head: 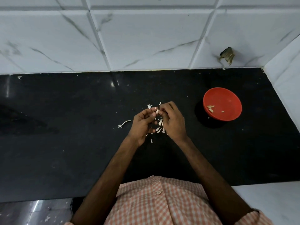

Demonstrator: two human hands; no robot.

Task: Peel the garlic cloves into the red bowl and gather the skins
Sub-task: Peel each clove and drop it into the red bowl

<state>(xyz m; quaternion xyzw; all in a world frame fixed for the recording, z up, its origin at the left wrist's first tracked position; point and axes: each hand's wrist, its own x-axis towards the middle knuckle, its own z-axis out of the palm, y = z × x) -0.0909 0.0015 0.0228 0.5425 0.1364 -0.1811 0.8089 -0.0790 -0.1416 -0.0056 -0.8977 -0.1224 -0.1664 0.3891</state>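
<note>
A black counter (65,143) carries a red bowl (227,99), scattered garlic skins (149,106) and a garlic stem (125,123)

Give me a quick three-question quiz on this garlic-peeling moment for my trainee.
1. True or false: the red bowl is empty.
2. Fill in: the left hand and right hand together pinch a ___.
3. Where on the black countertop does the bowl sit? A) to the person's left of both hands B) to their right C) between the hands
Key: 1 false, a few peeled cloves lie in it; 2 garlic clove; 3 B.
</note>
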